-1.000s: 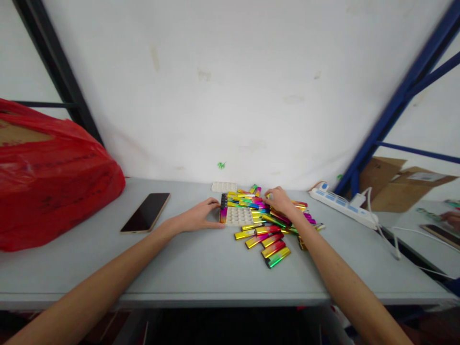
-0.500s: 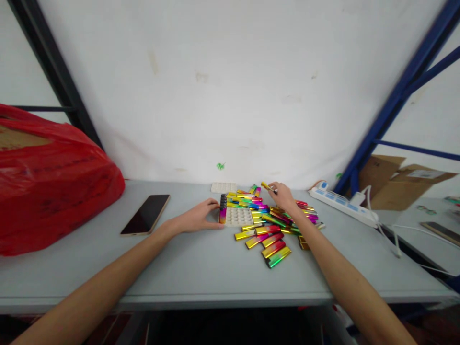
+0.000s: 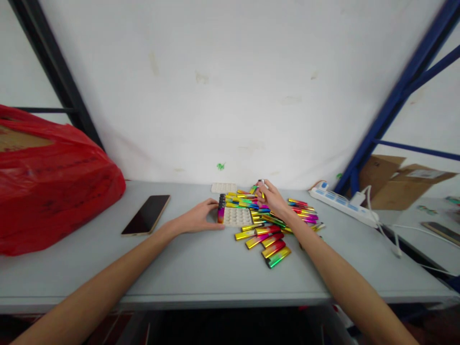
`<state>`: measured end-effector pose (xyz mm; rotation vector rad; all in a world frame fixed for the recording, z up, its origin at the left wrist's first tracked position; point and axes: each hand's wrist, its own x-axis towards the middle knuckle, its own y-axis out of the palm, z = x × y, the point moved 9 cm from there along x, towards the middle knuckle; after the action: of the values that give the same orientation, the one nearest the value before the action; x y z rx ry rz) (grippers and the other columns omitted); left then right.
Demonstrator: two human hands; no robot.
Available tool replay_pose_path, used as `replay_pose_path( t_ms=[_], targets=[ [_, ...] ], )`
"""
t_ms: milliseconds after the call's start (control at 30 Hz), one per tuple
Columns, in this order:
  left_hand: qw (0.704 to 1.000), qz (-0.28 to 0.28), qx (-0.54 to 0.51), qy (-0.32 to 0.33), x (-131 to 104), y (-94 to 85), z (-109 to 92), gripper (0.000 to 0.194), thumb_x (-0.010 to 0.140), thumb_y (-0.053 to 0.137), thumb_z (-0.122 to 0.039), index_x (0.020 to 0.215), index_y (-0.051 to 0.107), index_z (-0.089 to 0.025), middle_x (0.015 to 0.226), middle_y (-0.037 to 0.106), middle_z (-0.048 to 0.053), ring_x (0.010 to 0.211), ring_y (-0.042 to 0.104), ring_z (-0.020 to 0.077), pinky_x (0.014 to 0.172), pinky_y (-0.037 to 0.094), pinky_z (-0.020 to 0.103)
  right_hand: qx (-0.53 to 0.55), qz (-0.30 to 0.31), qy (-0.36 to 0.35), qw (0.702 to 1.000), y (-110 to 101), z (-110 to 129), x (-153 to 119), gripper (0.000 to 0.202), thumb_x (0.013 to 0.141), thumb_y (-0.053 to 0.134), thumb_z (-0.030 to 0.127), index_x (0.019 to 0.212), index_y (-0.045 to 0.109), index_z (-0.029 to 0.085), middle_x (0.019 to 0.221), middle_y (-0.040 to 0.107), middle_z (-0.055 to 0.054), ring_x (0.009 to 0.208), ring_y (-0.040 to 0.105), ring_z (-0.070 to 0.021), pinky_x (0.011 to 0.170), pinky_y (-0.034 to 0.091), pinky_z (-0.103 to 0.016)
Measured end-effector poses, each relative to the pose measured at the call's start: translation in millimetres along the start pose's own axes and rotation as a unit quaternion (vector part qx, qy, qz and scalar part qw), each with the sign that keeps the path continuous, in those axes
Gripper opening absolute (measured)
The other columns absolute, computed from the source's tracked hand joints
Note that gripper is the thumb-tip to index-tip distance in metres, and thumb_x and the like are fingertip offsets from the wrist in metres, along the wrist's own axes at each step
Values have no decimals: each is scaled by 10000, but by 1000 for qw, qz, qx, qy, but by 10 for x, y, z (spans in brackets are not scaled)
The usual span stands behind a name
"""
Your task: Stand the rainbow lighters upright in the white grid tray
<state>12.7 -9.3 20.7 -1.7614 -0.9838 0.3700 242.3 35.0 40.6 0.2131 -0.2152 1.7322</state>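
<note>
My left hand [image 3: 198, 215] is at the left end of a white tray with round hollows [image 3: 235, 216], thumb at the near corner and fingers behind, gripping that end. A row of upright lighters [image 3: 221, 211] with black tops and purple-to-orange metallic bodies fills the tray's left edge. Above the far side of the pile, my right hand [image 3: 272, 197] pinches one lighter [image 3: 262, 191], its metal top pointing up. Loose shiny lighters [image 3: 270, 230] in yellow, red, green and purple lie around the tray's right side, partly hidden by my right forearm.
A second white tray [image 3: 223, 187] lies against the wall. To the left are a phone [image 3: 146, 215] and a red plastic bag [image 3: 53, 177]. On the right, a white power strip [image 3: 343, 206] with cables lies near a blue rack post [image 3: 381, 110] and cardboard [image 3: 391, 184].
My right hand has moved a little left, and the lighter in it has turned from lying slanted to upright. The tray has shifted slightly left; my left hand stays at its end.
</note>
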Motion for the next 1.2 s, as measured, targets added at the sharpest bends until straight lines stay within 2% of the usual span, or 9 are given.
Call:
replay_pose_path(
  t_ms=[67,200,367,467,600,833,900,1000,1200],
  targets=[
    [1000,-7,0,-2,7,3,1,785,787,719,-723,1325,655,-155,1397,606,164,1280,588,354,1151,454,455,-82,-12,-20,996,66,53,-39,514,852,573,756,868,529,244,564,388,102,469,344,-103,478,346,-233],
    [1000,-18,-3,1,9,-15,-15,750,783,718,-725,1294,679,-178,1378,626,148,1271,596,357,1143,459,450,-239,-71,-94,964,121,188,-108,597,908,461,740,599,407,232,540,368,51,546,371,-121,534,310,-264],
    [1000,-18,-3,0,4,-23,-25,732,792,715,-713,1294,681,-181,1385,623,143,1271,598,353,1135,463,442,-324,-123,-111,932,150,233,-145,566,881,488,631,513,298,245,510,283,50,536,286,-110,536,211,-281],
    [1000,-14,3,-1,6,-6,-14,745,797,712,-708,1301,673,-161,1385,617,154,1271,594,351,1141,456,440,-340,-117,-121,925,193,261,-160,507,897,475,557,530,326,241,514,317,50,540,307,-114,543,215,-283],
    [1000,-16,1,4,7,-6,-10,737,797,716,-703,1304,673,-171,1376,627,148,1266,599,353,1141,454,444,-347,-92,-147,922,277,288,-195,491,965,453,568,616,346,239,561,370,51,572,372,-126,569,260,-276],
    [1000,-17,-7,15,8,-3,-4,726,803,717,-702,1319,672,-193,1385,628,127,1269,596,343,1145,454,428,-354,33,-168,919,580,233,-249,373,1070,384,478,802,476,236,743,636,-10,733,594,-184,728,443,-301],
    [1000,-16,-4,15,11,3,7,731,804,713,-711,1315,675,-191,1381,627,129,1268,595,342,1149,450,428,-350,49,-173,919,631,235,-267,370,1078,371,462,810,487,235,782,657,-21,768,613,-188,767,455,-309],
    [1000,-8,-5,16,11,9,11,733,820,699,-713,1332,666,-189,1399,612,129,1283,583,333,1170,429,420,-307,73,-134,939,662,163,-263,344,1090,333,449,846,468,247,677,604,25,662,588,-171,720,453,-296],
    [999,7,-17,29,-7,-28,-17,672,854,694,-656,1338,663,-192,1423,601,133,1316,565,328,1188,409,428,-312,-24,-143,939,489,274,-265,486,1015,412,599,687,374,243,615,435,43,618,445,-144,585,310,-275]
  ],
)
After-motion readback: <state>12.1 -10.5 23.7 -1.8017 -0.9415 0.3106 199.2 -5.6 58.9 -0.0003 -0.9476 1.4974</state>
